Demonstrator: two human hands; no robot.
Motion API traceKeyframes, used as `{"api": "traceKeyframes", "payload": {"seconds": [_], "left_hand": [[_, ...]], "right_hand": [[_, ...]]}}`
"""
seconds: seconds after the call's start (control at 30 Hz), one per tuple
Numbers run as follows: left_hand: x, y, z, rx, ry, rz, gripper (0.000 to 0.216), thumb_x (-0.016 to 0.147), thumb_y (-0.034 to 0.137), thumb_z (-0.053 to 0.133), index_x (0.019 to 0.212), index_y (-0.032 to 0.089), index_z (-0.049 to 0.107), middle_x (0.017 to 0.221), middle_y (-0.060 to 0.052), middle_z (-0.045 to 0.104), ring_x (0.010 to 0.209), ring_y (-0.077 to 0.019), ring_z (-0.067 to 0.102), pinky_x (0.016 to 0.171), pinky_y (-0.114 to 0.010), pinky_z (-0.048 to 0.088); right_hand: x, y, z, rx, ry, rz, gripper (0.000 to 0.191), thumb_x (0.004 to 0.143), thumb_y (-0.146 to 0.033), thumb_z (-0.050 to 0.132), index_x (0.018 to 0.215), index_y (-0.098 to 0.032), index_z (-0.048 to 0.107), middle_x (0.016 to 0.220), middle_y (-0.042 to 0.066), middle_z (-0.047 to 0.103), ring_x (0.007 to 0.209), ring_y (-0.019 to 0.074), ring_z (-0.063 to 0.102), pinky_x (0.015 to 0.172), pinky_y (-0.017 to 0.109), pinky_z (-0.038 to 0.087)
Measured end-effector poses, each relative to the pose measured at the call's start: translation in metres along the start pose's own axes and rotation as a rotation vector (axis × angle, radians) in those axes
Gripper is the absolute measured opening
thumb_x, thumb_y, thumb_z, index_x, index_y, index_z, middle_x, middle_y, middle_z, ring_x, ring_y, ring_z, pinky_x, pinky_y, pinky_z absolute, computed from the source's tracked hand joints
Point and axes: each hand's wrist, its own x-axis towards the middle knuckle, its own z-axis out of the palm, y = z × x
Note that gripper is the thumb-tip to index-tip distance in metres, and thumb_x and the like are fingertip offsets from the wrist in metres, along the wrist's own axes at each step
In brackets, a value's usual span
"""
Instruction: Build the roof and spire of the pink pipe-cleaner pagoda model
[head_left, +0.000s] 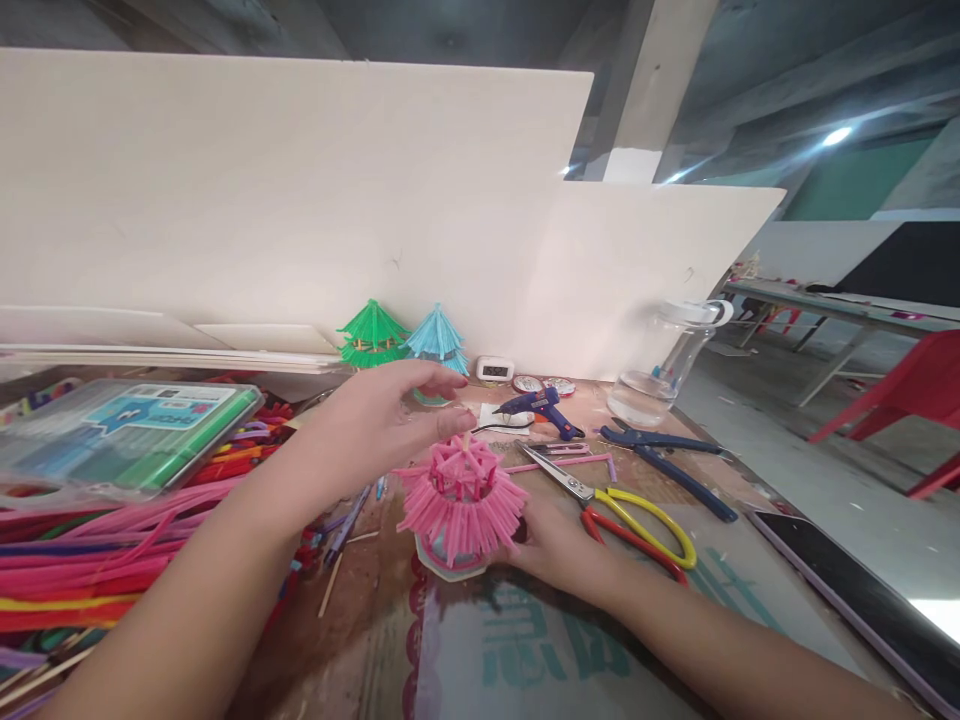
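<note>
A small pink pavilion model (463, 505), made of fuzzy pipe cleaners, stands at the middle of the table on a pale many-sided base. My right hand (551, 540) grips it low on its right side, the fingertips partly hidden behind it. Just above its top hovers my left hand (409, 405), thumb and fingers apart, nothing between them. Close behind lie a blue glue gun (544, 408) and, to the right, scissors (637, 515) with yellow and red handles. A pink pipe cleaner (559, 462) lies near the blades.
Green (373, 335) and light blue (437, 338) pavilion models stand by the white board, near a small digital clock (496, 369). Blue pliers (675, 455), a water bottle (660, 365) and a phone (862, 600) are right. Left, a plastic case (120, 430) rests on piled pipe cleaners (97, 560).
</note>
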Motion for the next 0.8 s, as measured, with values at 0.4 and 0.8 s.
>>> {"api": "traceKeyframes", "payload": {"seconds": [0.4,0.8], "left_hand": [[-0.02,-0.029,0.01,-0.029,-0.301,-0.045,0.095,0.074,0.048,0.069,0.152,0.019,0.022,0.145,-0.012,0.049,0.123,-0.0282,0.055,0.092,-0.032,0.048],[-0.018,-0.026,0.047,-0.373,-0.23,0.007,0.088,0.074,0.034,0.069,0.149,0.024,0.027,0.103,-0.005,0.066,0.088,-0.0227,0.064,0.076,-0.034,0.05]], "right_hand": [[-0.002,-0.006,-0.069,-0.361,0.11,0.066,0.041,0.084,-0.031,0.061,0.124,-0.021,0.062,0.13,0.011,0.062,0.121,0.029,0.056,0.103,0.046,0.043],[0.021,-0.111,-0.084,-0.317,0.238,-0.071,0.031,0.087,-0.043,0.057,0.105,-0.023,0.07,0.104,0.004,0.072,0.089,0.0184,0.064,0.077,0.031,0.049]]}}
